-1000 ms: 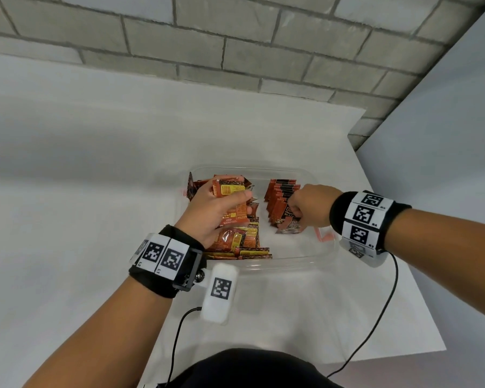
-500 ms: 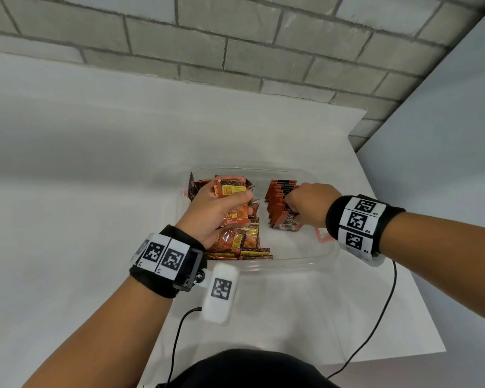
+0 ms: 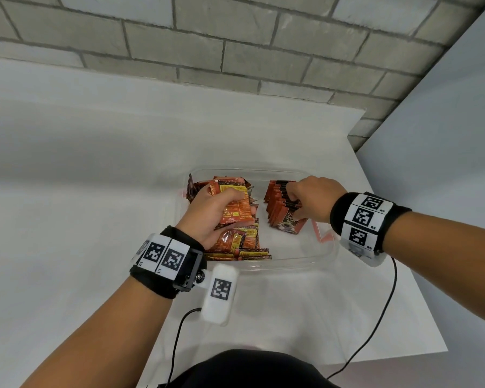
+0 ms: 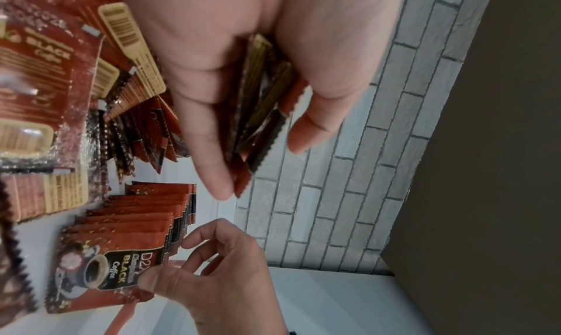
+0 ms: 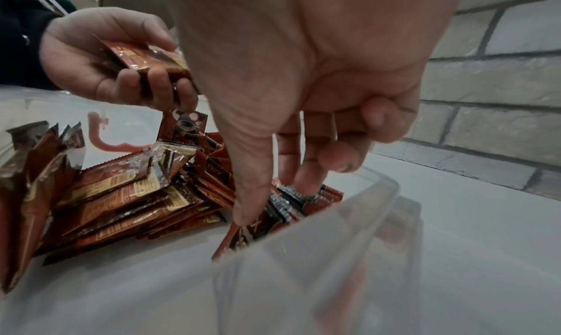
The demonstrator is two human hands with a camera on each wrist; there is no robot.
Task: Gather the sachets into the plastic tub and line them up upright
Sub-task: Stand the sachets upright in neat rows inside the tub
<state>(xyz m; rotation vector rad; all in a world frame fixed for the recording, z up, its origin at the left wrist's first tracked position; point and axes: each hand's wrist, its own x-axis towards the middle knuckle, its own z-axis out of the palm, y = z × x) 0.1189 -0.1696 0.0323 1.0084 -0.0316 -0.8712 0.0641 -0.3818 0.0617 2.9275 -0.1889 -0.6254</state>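
Bare tub (image 3: 305,260) floor beside right hand (image 3: 314,201).

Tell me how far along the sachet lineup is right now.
Partly done. All visible sachets are inside the plastic tub, and an upright row stands on its right side, steadied by the right hand. The left hand holds a small stack. The loose pile lying flat is still to be stood up.

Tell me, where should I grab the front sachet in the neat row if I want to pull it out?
Pinch the front sachet by its top edge, coming straight down from above. It stands nearly upright at the near end of the row in the plastic tub, so its faces are probably harder to reach. The right hand already rests there, thumb on its front face.
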